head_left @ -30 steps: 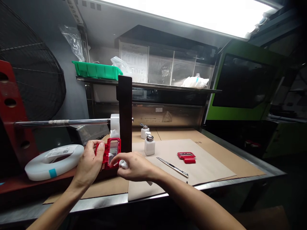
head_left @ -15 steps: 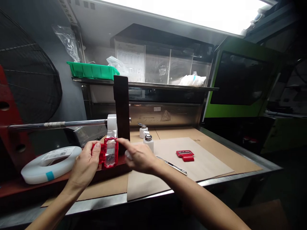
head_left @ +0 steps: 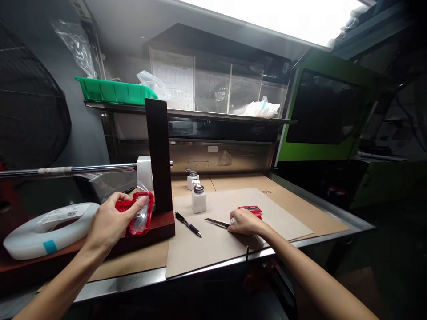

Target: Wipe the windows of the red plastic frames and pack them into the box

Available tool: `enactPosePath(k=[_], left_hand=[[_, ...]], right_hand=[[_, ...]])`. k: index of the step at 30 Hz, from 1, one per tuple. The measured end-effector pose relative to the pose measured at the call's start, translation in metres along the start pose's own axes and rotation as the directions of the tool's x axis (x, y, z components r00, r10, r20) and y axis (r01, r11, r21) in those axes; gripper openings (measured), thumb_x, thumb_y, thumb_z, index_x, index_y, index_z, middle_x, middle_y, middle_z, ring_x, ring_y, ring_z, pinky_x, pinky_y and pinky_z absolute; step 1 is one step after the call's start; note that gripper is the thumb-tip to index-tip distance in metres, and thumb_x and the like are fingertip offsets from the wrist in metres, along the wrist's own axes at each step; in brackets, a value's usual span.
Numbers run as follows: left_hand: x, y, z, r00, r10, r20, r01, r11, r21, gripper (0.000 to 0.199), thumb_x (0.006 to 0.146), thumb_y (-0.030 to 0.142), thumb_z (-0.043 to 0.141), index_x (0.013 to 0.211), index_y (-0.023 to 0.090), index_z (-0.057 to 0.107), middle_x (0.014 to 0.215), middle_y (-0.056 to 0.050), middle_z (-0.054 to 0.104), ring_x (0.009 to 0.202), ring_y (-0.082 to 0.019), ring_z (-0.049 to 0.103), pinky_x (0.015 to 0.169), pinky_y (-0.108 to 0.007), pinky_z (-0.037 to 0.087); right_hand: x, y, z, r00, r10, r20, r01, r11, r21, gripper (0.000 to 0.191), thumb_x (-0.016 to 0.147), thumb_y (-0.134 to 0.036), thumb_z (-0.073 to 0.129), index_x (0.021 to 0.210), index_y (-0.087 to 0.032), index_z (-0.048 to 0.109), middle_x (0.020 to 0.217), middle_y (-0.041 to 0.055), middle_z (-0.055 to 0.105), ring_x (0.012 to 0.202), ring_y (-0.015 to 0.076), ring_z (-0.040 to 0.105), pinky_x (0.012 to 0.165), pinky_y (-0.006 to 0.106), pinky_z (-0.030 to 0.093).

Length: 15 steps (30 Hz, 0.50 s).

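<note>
My left hand [head_left: 111,218] grips a red plastic part [head_left: 150,218] with a clear window, its thumb lying across the top. Clear film [head_left: 143,186] runs from that part up to a white roll [head_left: 144,171] on a metal rod. Over the brown paper, my right hand [head_left: 245,222] has its fingers closed on a box cutter [head_left: 216,222], whose slim end points left. Something small and white [head_left: 232,221] shows at these fingertips; its kind is unclear. A second red plastic part [head_left: 251,209] lies just behind this hand, partly hidden. A black pen [head_left: 188,225] rests to the left.
White bottles with metal tops [head_left: 199,201] stand behind the pen. A dark upright post [head_left: 158,151] rises beside the roll. At left lies a large film roll [head_left: 20,235]. Above, a shelf holds a green bin [head_left: 116,92] and a white bag [head_left: 262,109].
My right hand has left the film at the red part, moved right and closed on the box cutter. The pen has come into sight. My left hand still holds its part, thumb now over the window.
</note>
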<state>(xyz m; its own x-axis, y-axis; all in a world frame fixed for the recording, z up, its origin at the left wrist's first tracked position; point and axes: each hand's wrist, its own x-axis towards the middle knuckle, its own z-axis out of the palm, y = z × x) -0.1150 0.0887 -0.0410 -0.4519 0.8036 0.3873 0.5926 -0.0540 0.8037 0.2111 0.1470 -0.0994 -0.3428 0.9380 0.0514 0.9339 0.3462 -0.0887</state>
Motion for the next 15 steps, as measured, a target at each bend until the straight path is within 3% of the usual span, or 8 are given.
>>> enactPosePath(k=[5,10,15], left_hand=[[0.001,0.002,-0.001,0.999,-0.022,0.031,0.024,0.998,-0.053,0.043,0.062,0.059,0.069,0.068,0.023,0.045,0.056,0.006,0.056,0.055,-0.017,0.053,0.051,-0.024,0.039],[0.004,-0.001,0.001,0.998,-0.043,0.04,0.047,0.994,-0.098,0.044,0.06,0.059,0.07,0.067,0.024,0.045,0.058,0.005,0.058,0.054,-0.016,0.053,0.05,-0.024,0.039],[0.005,-0.005,0.002,0.999,-0.035,0.031,0.038,0.993,-0.111,0.044,0.058,0.061,0.069,0.065,0.023,0.045,0.055,0.007,0.053,0.05,-0.013,0.047,0.048,-0.024,0.037]], right_hand=[[-0.002,-0.013,-0.02,0.964,-0.093,-0.249,0.115,0.991,0.072,0.021,0.087,-0.025,0.058,0.105,-0.015,0.061,0.089,0.0038,0.07,0.079,0.0141,0.064,0.066,0.022,0.045],[0.01,-0.069,-0.052,0.836,-0.257,-0.485,0.274,0.961,-0.037,0.026,0.096,-0.028,0.043,0.117,-0.023,0.058,0.104,0.0042,0.064,0.083,0.0133,0.06,0.065,0.022,0.04],[0.032,-0.118,-0.067,0.733,-0.412,-0.541,0.343,0.911,-0.23,0.032,0.098,-0.02,0.031,0.113,-0.025,0.06,0.098,0.0048,0.062,0.074,0.0142,0.059,0.052,0.024,0.032]])
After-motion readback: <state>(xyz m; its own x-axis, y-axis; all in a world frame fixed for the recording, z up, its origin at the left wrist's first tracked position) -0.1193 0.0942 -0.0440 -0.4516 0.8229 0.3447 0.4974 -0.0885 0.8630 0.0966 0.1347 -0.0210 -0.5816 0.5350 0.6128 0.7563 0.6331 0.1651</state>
